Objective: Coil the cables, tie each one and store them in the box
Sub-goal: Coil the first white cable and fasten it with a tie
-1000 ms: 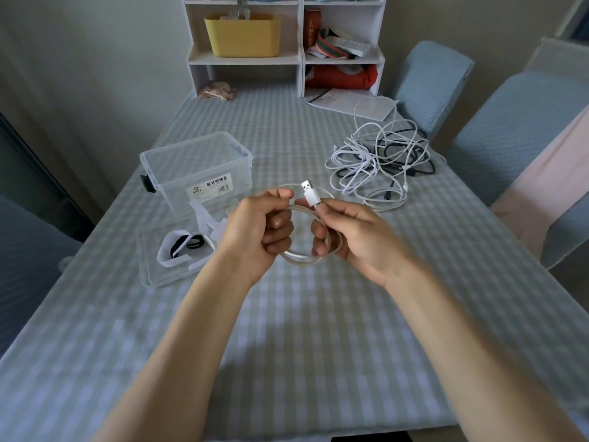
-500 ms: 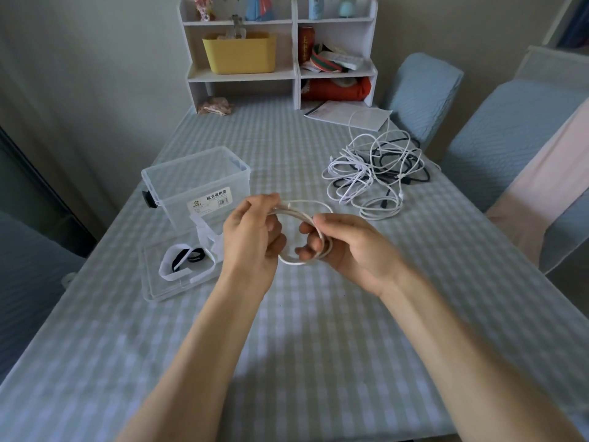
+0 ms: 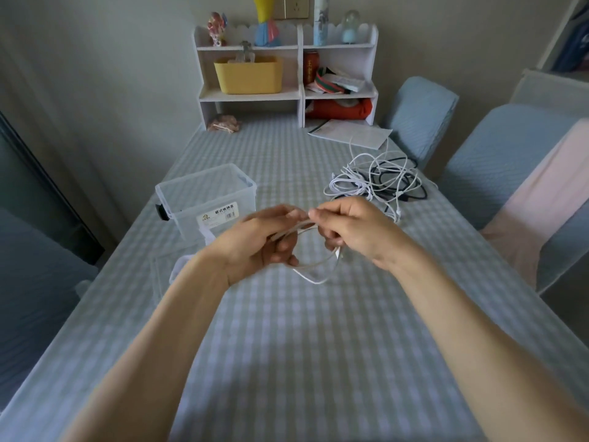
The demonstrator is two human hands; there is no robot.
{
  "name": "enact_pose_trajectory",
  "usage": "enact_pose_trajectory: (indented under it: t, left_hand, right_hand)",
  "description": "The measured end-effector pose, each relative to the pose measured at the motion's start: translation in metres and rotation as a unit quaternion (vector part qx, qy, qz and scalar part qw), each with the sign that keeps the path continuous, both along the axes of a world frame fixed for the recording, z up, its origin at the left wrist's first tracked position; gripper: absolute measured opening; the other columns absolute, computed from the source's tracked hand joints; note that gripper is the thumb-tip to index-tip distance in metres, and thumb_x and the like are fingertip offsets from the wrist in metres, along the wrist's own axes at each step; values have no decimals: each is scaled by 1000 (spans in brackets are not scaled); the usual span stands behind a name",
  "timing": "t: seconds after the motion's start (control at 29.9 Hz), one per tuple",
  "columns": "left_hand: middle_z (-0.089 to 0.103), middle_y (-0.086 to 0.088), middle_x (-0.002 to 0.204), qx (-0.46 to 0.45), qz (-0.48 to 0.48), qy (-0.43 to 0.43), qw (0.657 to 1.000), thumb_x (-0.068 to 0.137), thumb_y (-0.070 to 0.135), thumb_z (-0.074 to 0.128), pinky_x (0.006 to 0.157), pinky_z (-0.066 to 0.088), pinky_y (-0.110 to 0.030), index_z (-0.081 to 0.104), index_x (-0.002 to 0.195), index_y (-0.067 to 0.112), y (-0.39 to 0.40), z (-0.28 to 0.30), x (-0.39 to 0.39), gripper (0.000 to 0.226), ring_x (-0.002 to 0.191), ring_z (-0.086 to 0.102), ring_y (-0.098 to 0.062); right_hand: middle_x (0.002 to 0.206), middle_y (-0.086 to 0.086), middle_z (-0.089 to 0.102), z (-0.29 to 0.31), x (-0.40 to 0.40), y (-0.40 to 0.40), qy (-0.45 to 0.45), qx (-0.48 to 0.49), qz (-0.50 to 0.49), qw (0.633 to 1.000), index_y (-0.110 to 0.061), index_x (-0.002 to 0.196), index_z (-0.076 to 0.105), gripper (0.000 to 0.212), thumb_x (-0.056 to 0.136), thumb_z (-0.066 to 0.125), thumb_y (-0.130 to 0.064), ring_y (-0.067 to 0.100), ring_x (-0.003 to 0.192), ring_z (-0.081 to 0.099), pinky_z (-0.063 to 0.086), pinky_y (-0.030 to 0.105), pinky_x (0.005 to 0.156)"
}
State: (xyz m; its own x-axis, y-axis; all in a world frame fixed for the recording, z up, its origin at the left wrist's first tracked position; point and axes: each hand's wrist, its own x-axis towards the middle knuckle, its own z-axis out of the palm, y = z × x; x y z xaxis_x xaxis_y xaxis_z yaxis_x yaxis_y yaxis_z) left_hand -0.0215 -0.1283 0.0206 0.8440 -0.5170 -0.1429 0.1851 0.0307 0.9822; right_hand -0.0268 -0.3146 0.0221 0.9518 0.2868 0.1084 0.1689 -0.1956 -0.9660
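Observation:
I hold a coiled white cable [image 3: 318,272] above the middle of the checked table [image 3: 318,362]. My left hand [image 3: 255,240] grips the coil's left side. My right hand [image 3: 353,231] pinches its top strands, with the fingertips of both hands almost touching. The lower loop of the coil hangs free below my hands. A clear plastic box [image 3: 207,199] with a label stands open behind my left hand. Its lid [image 3: 162,275] lies flat in front of it, mostly hidden by my left forearm. A tangle of white and black cables [image 3: 379,183] lies to the back right.
A white shelf unit [image 3: 287,74] with a yellow bin stands at the table's far end, papers [image 3: 350,135] lying in front of it. Blue-covered chairs [image 3: 494,161] line the right side. A dark seat sits at the left edge.
The view has tilted up, so the shelf top now shows. My hands have turned the coil flatter and moved their fingertips together at its top. The plug end seen a second ago is out of sight.

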Motion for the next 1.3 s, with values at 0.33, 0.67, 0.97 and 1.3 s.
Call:
enact_pose_trajectory:
  t: [0.33, 0.67, 0.97, 1.3]
  left_hand:
    - [47, -3, 60, -158, 67, 1, 985, 99, 12, 43, 64, 49, -31, 60, 104, 4, 11, -15, -8, 19, 53, 48, -16]
    - [25, 6, 46, -70, 151, 108, 980, 96, 48, 53, 37, 16, -21, 46, 51, 17, -7, 16, 2, 55, 36, 16, -8]
    - [38, 1, 49, -36, 301, 35, 952, 90, 41, 68, 41, 26, -23, 59, 63, 15, -19, -9, 6, 39, 39, 31, -11]
    - [26, 4, 51, -73, 265, 106, 956, 93, 56, 57, 39, 21, -24, 39, 56, 21, -13, -18, 7, 54, 43, 19, -12]
  right_hand:
    - [54, 2, 44, -7, 2, 14, 107, 216, -13, 970, -1, 78, 64, 25, 97, 54, -14, 15, 46, 43, 48, 28, 58]
    - [59, 8, 57, 22, -1, 26, 119, 133, -26, 984, -5, 81, 67, 33, 103, 47, -20, 18, 47, 53, 49, 26, 47]
    - [70, 15, 68, -20, -3, 28, 115, 275, -54, 953, 2, 95, 70, 33, 101, 44, -18, 28, 58, 66, 57, 34, 61]
    - [65, 8, 57, -37, -7, 31, 149, 299, 15, 943, 0, 92, 68, 35, 102, 38, -15, 24, 60, 62, 55, 35, 69]
